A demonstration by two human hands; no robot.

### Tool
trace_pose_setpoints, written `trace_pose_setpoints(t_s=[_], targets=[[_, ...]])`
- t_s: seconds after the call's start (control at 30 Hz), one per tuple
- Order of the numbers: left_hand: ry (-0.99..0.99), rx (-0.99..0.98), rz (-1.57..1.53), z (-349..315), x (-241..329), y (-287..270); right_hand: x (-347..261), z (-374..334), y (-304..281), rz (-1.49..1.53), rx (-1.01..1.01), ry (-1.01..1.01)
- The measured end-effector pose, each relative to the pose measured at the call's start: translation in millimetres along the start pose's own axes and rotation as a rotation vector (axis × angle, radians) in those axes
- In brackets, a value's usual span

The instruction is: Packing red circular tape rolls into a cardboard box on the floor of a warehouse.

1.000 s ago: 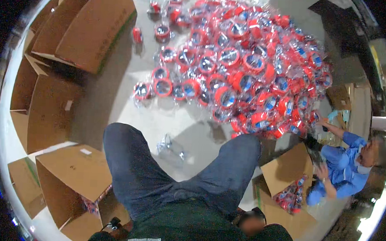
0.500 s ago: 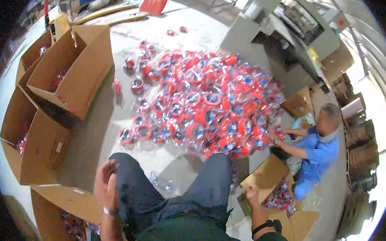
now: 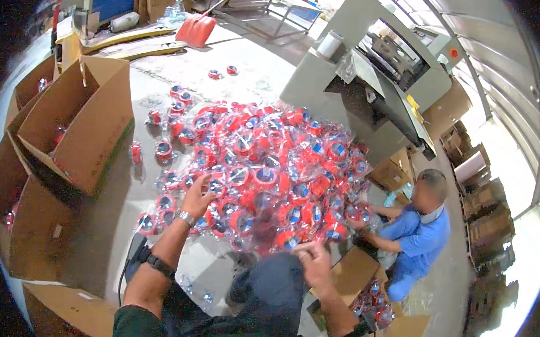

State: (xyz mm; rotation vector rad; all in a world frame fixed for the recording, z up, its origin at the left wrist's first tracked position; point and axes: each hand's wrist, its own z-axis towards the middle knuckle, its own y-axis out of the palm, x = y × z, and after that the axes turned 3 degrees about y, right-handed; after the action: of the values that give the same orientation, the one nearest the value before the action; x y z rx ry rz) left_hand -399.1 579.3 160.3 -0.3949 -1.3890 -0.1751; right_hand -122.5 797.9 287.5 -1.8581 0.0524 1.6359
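Observation:
A broad heap of red ring-shaped rolls (image 3: 264, 176), wrapped in clear plastic and bearing blue patches, covers the floor in front of my knees. My left hand (image 3: 197, 199) reaches over the heap's near left part, its fingers curved and apart, with nothing visible between them. Close by my right knee, my right hand (image 3: 315, 264) is at the near edge of the heap, fingers stretched toward the left and holding nothing that I can see. Just beyond my right forearm stands an open cardboard box (image 3: 353, 269) with wrapped rolls inside.
To the right a person in blue (image 3: 430, 234) crouches, hands at the heap's edge. Tall open cardboard boxes (image 3: 93, 127) line the left side, and another box (image 3: 69, 311) is at lower left. A grey machine (image 3: 325, 79) and a red shovel (image 3: 196, 30) stand beyond.
My left hand has moved forward from beside my left knee to over the heap. My right hand has moved left and forward from the box. The view has shifted.

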Motion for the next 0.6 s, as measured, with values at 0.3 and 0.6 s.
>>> trace_pose_setpoints(t_s=[0.3,0.6], targets=[[-0.157,0.023,0.197,124,-152,124,15,77,89,-0.169,-0.293,-0.145],[-0.365,0.022,0.038,183,-210,160,43,106,86,0.097,-0.329,-0.009]])
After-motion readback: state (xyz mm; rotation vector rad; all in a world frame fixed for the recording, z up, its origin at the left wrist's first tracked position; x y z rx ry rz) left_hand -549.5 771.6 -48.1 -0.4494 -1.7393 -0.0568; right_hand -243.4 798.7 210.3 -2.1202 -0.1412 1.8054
